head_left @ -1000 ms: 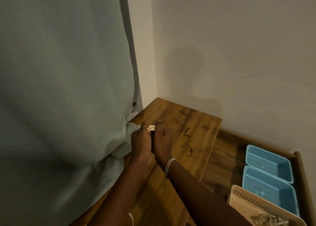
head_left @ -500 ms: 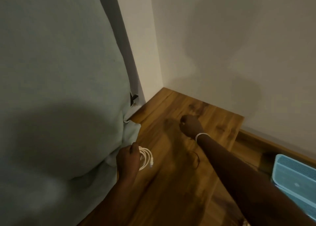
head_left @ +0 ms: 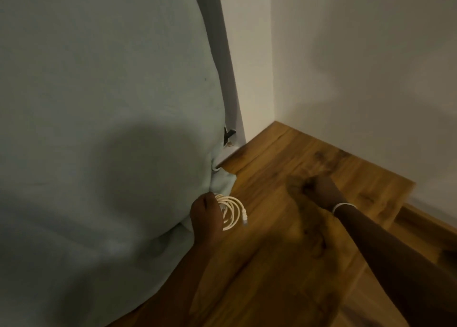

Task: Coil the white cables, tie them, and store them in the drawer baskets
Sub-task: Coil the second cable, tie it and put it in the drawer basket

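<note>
At the left of my view, a broad pale green fabric sheet (head_left: 99,129) fills most of the frame, hanging down over the edge of the brown wooden tabletop (head_left: 272,265) and hiding whatever lies behind it. Just right of its lower fold, my left hand (head_left: 206,215) grips a coiled white cable (head_left: 232,213), fingers curled round the loops; the coil sits low over the wood beside the fabric, its plug end pointing right. A dark grey vertical strip (head_left: 222,67) runs between the sheet and the white wall corner (head_left: 252,54). Further right, well apart from the coil, my right hand (head_left: 314,190) is bunched into a fist over the tabletop; I cannot tell whether it holds anything. A thin white band (head_left: 343,206) circles that wrist.
</note>
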{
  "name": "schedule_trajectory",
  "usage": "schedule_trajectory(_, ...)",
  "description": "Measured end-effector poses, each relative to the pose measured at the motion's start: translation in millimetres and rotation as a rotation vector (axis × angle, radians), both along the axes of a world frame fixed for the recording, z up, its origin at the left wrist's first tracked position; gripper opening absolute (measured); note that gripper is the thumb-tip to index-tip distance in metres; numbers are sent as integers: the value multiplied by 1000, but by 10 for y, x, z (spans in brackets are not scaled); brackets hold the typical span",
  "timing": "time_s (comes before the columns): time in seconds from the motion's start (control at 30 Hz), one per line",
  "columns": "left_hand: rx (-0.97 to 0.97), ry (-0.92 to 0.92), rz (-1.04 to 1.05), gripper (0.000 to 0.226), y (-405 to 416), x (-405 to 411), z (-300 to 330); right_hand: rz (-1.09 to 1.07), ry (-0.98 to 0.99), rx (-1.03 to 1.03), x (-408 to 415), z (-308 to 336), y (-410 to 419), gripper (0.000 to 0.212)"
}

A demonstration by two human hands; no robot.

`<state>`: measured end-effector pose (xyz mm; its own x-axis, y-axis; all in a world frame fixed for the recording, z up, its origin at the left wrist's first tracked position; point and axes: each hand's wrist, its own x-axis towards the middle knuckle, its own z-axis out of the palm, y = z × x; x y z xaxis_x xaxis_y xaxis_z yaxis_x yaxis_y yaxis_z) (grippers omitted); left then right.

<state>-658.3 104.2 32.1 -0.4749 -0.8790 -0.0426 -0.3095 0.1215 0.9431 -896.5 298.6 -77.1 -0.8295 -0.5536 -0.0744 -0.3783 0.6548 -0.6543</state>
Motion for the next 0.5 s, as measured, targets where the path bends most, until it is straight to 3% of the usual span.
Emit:
schedule_trajectory(0.13,10,3,24,22,-66,-23,49,169,-313,-547,861,980,-137,19)
schedule_trajectory(0.27,32,96,78,32,-60,-45,220,392,-516,-562,1752,1340,-303,21)
schedule_trajectory(0.5,45,188,34,28,-145,117,451,45,-324,-647,2332,1329,-807,15)
